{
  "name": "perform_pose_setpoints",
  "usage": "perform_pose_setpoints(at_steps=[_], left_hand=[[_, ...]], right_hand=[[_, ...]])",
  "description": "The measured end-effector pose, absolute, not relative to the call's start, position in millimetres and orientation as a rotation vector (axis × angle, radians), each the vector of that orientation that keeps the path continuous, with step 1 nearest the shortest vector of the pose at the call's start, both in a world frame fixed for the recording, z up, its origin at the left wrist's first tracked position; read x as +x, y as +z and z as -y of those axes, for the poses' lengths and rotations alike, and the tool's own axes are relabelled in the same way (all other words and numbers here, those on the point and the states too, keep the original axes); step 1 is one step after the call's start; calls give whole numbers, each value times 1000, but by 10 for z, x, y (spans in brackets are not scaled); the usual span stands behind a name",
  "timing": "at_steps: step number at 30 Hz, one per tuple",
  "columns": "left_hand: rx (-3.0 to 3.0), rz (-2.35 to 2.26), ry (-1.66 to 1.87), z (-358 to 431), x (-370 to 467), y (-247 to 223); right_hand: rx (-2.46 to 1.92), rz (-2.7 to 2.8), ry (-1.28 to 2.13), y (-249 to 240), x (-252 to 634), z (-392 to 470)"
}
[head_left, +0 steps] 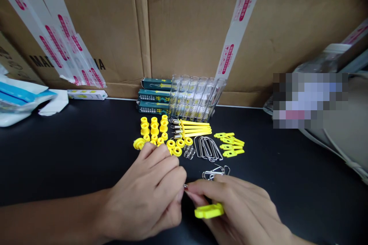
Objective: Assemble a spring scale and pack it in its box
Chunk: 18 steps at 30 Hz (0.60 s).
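My left hand (152,191) is closed in a fist, and what its fingers hold is hidden. Just beyond its knuckles is a yellow round cap (139,144); whether the hand touches it I cannot tell. A small metal end (185,186) shows between both hands. My right hand (238,203) pinches at this end, with a flat yellow plastic piece (209,211) held across its fingers. Beyond the right hand lie loose bent metal hooks (215,172). Yellow collars (154,128), yellow rings (177,151) and small springs (189,152) lie ahead of the left hand.
Yellow rods with springs (195,128), larger wire hooks (208,148) and yellow flat tabs (232,147) lie on the black table (71,153). Clear tubes (195,97) stand before green boxes (153,95). Behind is a cardboard box (184,26); a bag (342,122) sits right.
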<state>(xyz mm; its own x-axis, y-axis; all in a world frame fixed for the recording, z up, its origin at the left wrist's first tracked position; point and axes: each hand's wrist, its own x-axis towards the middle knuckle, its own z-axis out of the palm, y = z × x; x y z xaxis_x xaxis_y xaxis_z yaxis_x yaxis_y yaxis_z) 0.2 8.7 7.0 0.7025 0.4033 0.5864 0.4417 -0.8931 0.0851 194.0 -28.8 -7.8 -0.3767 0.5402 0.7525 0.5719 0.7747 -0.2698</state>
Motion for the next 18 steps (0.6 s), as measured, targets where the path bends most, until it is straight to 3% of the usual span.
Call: perform_pose_setpoints(at_steps=[18], left_hand=[[-2955,731,-973,-95,-28,13]], right_hand=[[-783,2115,-198,-72,1933,275]])
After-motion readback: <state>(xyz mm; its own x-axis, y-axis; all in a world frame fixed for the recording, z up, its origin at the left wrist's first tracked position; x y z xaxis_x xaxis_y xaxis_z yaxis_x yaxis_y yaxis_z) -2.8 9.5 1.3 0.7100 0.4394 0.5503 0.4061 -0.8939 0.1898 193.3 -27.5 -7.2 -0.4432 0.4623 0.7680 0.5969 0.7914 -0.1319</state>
